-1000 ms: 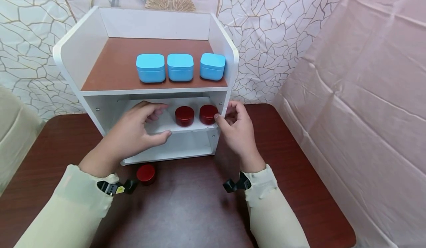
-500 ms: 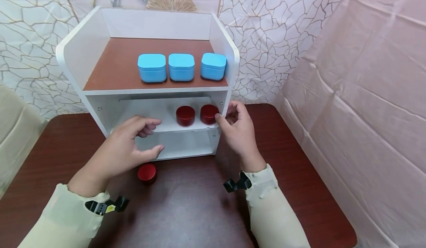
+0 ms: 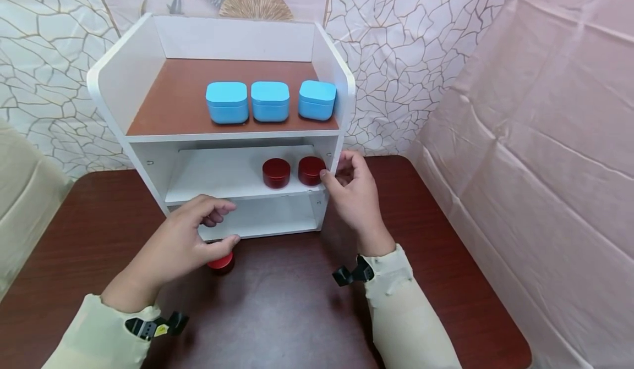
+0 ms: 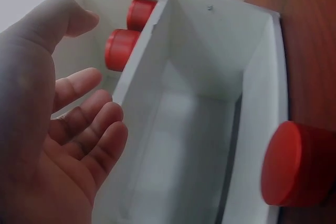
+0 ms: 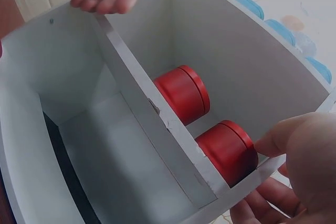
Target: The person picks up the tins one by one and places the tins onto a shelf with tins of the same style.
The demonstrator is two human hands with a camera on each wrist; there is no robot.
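A white shelf unit stands on the table, two round red tins side by side toward the right of its middle shelf. My right hand grips the unit's right side panel, fingers outside and thumb at the front edge, close against the right-hand tin; whether it touches the tin I cannot tell. My left hand hangs in front of the lower shelf, thumb and fingers apart around nothing. Below its thumb, another red tin sits on the table, partly hidden in the head view but plain in the left wrist view.
Three light blue lidded boxes stand in a row on the unit's brown top board. The dark wooden table extends in front and to both sides. Pinkish cloth hangs at the right, a patterned wall covering behind.
My left hand has drawn back from the middle shelf, down and toward me, and now partly covers the tin on the table. My right hand stays on the side panel.
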